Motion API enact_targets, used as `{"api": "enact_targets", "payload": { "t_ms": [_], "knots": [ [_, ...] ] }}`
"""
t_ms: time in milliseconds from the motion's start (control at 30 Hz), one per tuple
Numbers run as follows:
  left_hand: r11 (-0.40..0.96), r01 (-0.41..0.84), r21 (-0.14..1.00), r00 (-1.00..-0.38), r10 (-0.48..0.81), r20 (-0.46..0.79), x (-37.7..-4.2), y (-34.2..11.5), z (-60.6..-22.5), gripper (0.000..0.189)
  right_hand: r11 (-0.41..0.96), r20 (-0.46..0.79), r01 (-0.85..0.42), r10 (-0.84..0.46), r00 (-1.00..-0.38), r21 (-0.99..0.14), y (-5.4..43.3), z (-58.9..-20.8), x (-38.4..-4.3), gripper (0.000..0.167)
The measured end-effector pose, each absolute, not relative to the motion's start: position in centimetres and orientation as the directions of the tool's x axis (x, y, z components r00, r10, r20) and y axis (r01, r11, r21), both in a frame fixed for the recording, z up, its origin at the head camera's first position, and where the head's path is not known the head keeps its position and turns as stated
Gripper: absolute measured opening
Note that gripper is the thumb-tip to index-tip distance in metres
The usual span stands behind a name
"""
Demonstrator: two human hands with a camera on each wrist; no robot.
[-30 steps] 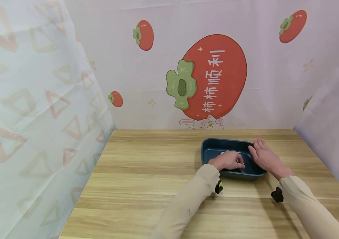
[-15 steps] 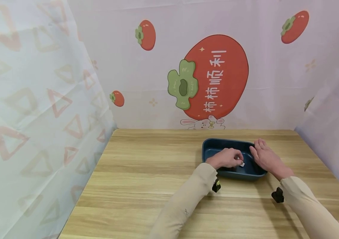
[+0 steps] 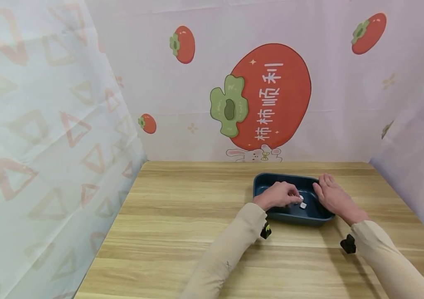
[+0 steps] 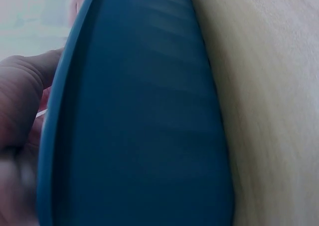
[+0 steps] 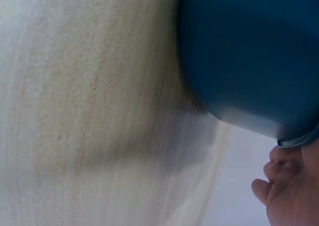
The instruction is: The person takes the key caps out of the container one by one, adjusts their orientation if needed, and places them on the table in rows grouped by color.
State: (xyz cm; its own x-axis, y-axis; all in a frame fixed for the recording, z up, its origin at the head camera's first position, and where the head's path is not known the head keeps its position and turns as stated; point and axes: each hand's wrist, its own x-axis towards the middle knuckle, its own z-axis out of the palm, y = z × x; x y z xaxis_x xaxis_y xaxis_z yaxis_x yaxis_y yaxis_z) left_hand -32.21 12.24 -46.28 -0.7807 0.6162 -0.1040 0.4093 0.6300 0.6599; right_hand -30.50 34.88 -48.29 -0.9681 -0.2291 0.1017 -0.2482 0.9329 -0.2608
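A dark blue rectangular tray [image 3: 283,216] with raised sides stands on the table. My left hand [image 3: 278,194] reaches over its near side and pinches a small white piece [image 3: 300,198] at the fingertips. Just below that, a small white cube [image 3: 303,205] lies on the tray floor. From the left wrist, the curled fingers show behind the tray wall [image 4: 139,106], with a white sliver [image 4: 41,113] between them. My right hand [image 3: 335,198] holds the tray's right end, thumb inside the rim and fingers outside. Its fingers [image 5: 276,173] show beyond the rim in the right wrist view.
The wooden table [image 3: 182,216] reaches back to a pale cloth wall [image 3: 152,74] printed with red persimmons. More printed cloth [image 3: 47,137] hangs along the left side, and another sheet [image 3: 421,137] along the right.
My left hand has drawn back slightly to the left and up within the tray. The white cube, hidden at first, shows on the tray floor. My right hand keeps its place on the rim.
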Motion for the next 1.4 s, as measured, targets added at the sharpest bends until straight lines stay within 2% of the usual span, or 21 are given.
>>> {"api": "enact_targets", "payload": {
  "t_ms": [300,767,1000,1400],
  "knots": [
    [0.565,0.324,0.759,-0.812,0.577,-0.083,-32.1,11.6,-45.9,0.011,0.935,0.112,-0.249,-0.227,-0.967,-0.253,34.7,-48.4,-30.6,0.066],
    [0.541,0.398,0.741,-0.820,0.572,0.022,-32.6,9.1,-45.6,0.018,0.936,0.079,-0.238,-0.225,-0.971,-0.261,34.9,-48.3,-30.4,0.071],
    [0.569,0.463,0.680,-0.819,0.567,0.084,-32.7,7.8,-44.8,0.024,0.929,0.090,-0.244,-0.227,-0.970,-0.278,35.0,-48.7,-30.5,0.071],
    [0.553,0.457,0.696,-0.828,0.551,0.105,-32.7,4.9,-44.3,0.020,0.931,0.066,-0.237,-0.227,-0.972,-0.277,35.0,-48.4,-30.4,0.072]
  ]
}}
